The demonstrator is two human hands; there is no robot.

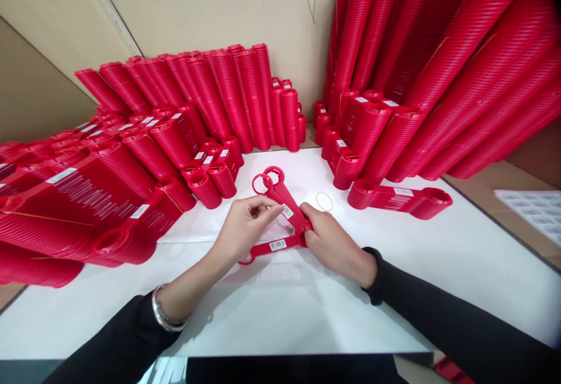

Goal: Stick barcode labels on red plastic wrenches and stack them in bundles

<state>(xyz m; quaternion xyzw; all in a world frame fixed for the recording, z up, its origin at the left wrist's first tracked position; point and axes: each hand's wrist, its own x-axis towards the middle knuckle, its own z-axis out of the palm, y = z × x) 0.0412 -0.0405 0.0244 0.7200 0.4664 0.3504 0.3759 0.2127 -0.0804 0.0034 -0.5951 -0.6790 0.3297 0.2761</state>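
- The left hand point(243, 226) pinches, with fingertips closed, the upper one of two flat red plastic pieces point(284, 200) near the middle of the white tabletop point(460, 255), at a small white barcode label point(287, 211) stuck on that piece.
- The right hand point(331, 244) is closed around the spot where the two pieces cross, fingers curled over the red plastic.
- The upper piece runs from the hands toward the far edge and ends in round ring shapes; the lower piece point(269, 248) points back toward the near-left and bears its own barcode label point(277, 245).
- A thin rubber band point(324, 201) lies flat on the tabletop just beyond the right hand, apart from it.
- A short nested stack of the same red pieces point(398, 198) lies on its side toward the right edge, past the rubber band.
- Tall nested stacks point(438, 68) lean against the cardboard wall point(197, 4) at the far right corner.
- More stacks point(210, 92) crowd the far edge and the left edge point(79, 208), many with white labels.
- Both forearms wear black sleeves point(438, 314); the left wrist carries a silver bracelet point(164, 314).
- A white sheet of labels point(532, 208) lies off the right edge on a brown surface.
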